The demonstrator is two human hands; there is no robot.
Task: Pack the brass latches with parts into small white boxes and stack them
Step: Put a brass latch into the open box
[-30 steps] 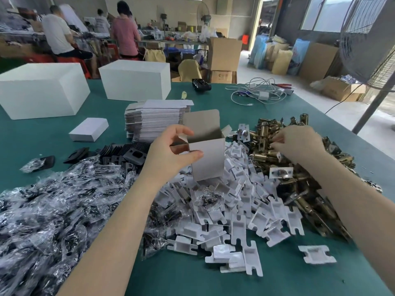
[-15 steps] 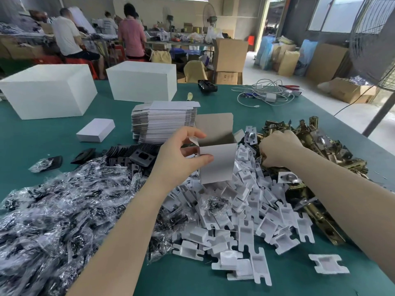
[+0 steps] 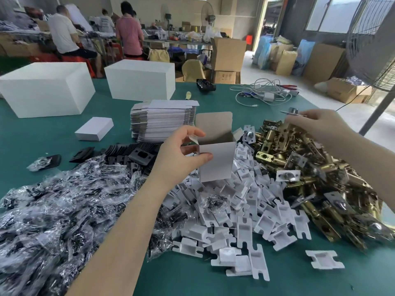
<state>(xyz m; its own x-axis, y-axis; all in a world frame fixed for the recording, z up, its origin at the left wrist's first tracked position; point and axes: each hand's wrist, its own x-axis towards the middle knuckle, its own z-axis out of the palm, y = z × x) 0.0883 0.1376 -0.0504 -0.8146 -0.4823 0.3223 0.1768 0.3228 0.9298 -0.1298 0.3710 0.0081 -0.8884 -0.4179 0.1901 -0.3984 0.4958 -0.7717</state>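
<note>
On the green bench (image 3: 192,278), brass latch pile (image 3: 316,178) at 3 o'clock, white insert heap (image 3: 241,210) centre, bagged screw packs (image 3: 53,210) at 8 o'clock. Left hand (image 3: 181,154) grip pinches the open small white box (image 3: 215,161) upright over the inserts. Right hand (image 3: 316,127) grip holds one latch (image 3: 294,112) above the pile, 1 o'clock.

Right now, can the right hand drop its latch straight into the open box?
Probably yes: the right hand holds a latch above the pile, and the open box in the left hand has its flaps up.
</note>
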